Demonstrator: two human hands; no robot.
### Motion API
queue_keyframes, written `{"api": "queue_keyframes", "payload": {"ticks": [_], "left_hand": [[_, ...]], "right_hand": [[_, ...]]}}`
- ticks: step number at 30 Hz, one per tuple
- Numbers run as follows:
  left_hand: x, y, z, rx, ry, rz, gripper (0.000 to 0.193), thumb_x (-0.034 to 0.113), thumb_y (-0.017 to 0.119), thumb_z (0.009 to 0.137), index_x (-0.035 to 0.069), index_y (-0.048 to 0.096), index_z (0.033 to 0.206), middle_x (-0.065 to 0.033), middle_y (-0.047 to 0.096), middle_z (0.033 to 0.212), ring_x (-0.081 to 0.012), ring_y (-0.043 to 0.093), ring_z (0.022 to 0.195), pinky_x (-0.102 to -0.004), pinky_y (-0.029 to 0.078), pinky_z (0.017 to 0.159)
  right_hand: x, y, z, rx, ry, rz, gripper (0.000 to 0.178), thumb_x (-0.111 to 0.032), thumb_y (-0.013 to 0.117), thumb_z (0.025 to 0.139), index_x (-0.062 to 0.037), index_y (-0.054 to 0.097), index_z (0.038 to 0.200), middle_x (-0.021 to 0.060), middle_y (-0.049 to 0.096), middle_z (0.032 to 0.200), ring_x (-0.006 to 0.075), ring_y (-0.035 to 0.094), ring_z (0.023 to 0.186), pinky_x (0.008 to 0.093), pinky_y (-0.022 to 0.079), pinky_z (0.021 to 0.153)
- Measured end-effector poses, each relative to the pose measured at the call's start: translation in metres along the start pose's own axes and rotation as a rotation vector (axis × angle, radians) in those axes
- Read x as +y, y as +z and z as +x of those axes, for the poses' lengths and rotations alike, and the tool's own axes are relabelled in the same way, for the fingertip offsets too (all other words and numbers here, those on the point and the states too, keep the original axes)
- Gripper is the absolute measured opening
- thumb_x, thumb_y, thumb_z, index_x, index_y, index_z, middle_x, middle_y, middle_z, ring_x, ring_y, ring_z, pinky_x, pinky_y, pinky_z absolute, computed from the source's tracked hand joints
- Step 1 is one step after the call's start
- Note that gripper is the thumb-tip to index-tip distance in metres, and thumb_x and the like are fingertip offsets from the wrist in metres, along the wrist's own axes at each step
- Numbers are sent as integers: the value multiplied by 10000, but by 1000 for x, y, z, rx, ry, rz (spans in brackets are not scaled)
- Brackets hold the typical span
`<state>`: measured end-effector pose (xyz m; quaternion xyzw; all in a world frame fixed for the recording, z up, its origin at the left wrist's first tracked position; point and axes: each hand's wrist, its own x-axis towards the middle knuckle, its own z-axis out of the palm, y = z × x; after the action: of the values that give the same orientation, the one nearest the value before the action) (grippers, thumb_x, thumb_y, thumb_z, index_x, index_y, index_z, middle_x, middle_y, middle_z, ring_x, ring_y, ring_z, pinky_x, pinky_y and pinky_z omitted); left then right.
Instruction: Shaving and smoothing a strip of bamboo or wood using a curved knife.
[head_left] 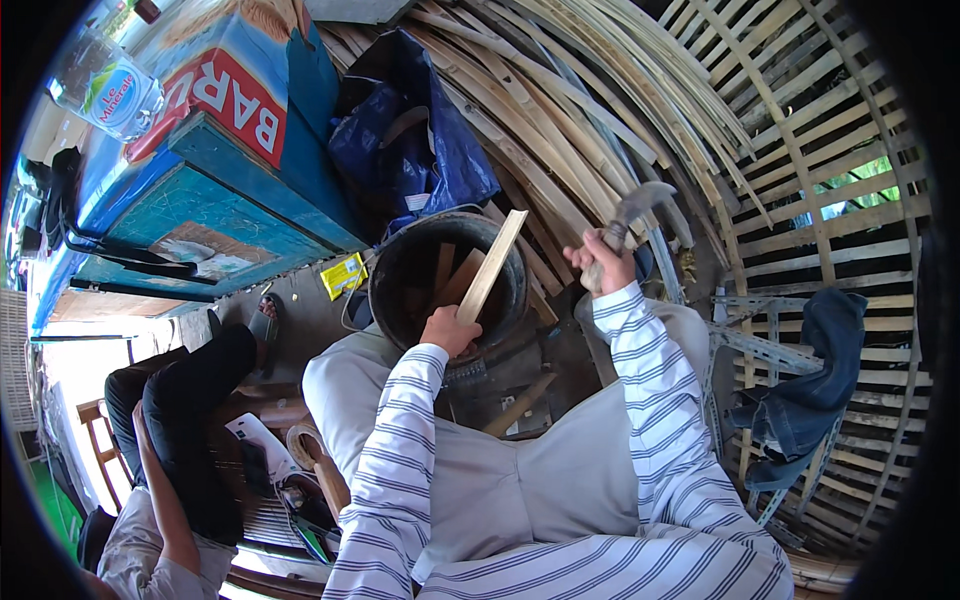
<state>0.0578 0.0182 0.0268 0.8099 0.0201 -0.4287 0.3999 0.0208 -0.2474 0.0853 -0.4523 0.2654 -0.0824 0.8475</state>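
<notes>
My left hand (452, 330) is closed around the lower end of a pale flat wooden strip (495, 264), which looks like split bamboo. The strip slants up and right over a dark bucket (384, 262) standing between my knees. Raised to the right of the bucket, my right hand (610, 264) grips the handle of a billhook-like chopping knife (643, 203). Its broad blade points up and right, slightly blurred and apart from the strip. Several wooden pieces (456, 275) lie inside the bucket.
Long bamboo strips (545, 110) are piled beyond the bucket, beside a blue plastic bag (400, 150). At left stand a blue cabinet (250, 205) and a seated person (180, 420). A metal frame (770, 350) with dark cloth (815, 350) stands right, by a slatted wall (800, 120).
</notes>
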Motion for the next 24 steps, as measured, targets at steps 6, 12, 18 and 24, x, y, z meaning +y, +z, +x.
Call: {"api": "queue_keyframes", "payload": {"ticks": [6,12,18,24], "left_hand": [[3,3,3,-183,-37,-226,243,88,642,819,-85,592,981,-147,665,714,-212,657,532,-319,537,454],[5,8,0,-183,-25,-301,219,71,623,830,-95,589,969,-156,669,727,-209,652,529,-313,533,465],[-1,8,6,-179,-24,-312,261,68,628,825,-108,582,1012,-158,676,746,-208,665,564,-316,546,500],[-3,12,8,-200,-26,-340,298,49,625,818,-104,552,1064,-173,670,794,-222,682,608,-319,563,525]], "right_hand": [[17,-16,5,160,266,-459,287,-243,796,783,-79,562,806,14,535,603,147,521,437,354,514,450],[37,23,-23,36,194,-847,313,-260,776,799,-34,566,850,27,570,608,115,525,409,263,452,368],[41,13,-10,99,364,-593,251,-245,742,818,-82,557,864,15,554,620,121,512,427,296,462,409],[11,1,-3,100,176,291,146,-210,645,831,-156,516,874,-19,511,665,113,495,561,297,418,496]]}}
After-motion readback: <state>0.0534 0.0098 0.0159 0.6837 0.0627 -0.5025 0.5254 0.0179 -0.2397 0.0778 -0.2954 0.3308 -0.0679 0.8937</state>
